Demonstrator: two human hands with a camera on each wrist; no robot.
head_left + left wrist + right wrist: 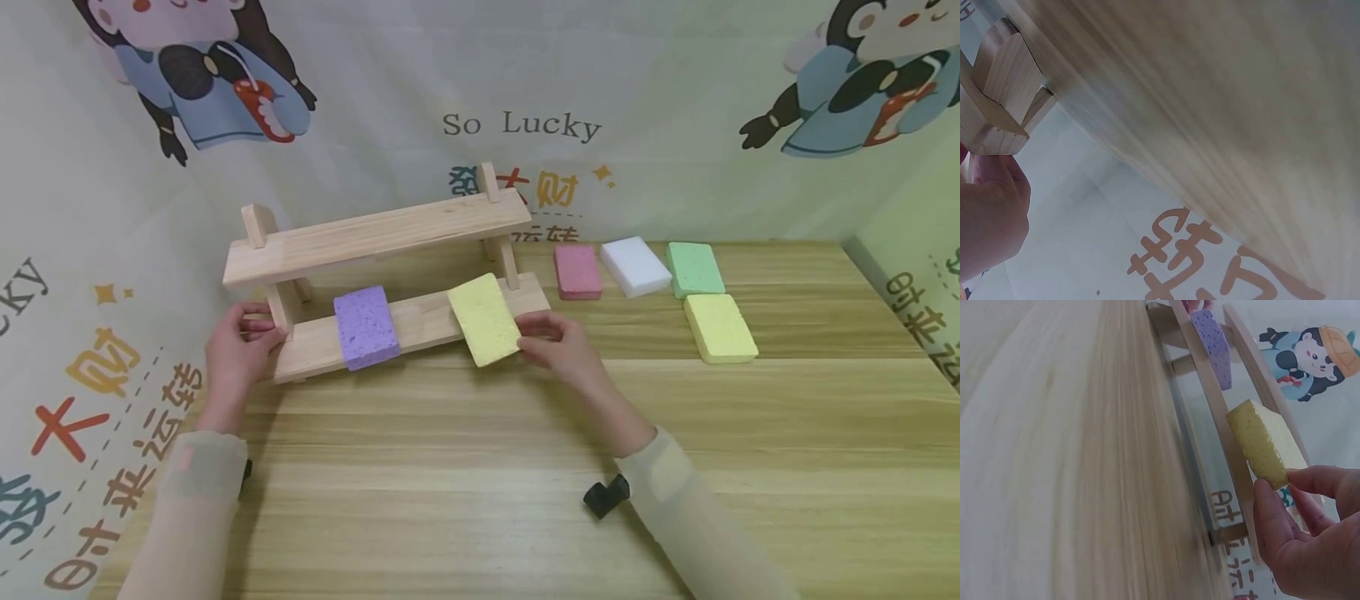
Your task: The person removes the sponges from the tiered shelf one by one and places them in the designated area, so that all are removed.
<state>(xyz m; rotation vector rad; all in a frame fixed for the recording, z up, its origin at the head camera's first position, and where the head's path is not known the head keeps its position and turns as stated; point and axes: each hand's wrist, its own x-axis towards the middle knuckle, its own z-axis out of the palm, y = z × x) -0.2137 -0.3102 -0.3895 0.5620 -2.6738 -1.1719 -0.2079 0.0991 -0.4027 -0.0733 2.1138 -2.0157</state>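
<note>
A two-tier wooden shelf [375,237] stands on the table near the back wall. My left hand [238,350] holds its left end, by the lower board and upright; the left wrist view shows the hand [994,215] at the end of the wood. My right hand [564,346] pinches a yellow sponge [486,321] between thumb and fingers at its lower right corner. That sponge is tilted over the right part of the lower board [427,323]. To its left, a purple sponge [367,327] lies across the same board, overhanging the front edge.
Right of the shelf lie a pink sponge [577,272], a white sponge [636,267], a green sponge [695,270] and another yellow sponge [721,328], which touches the green one. A printed cloth [390,75] hangs behind the table [420,483] and along both sides.
</note>
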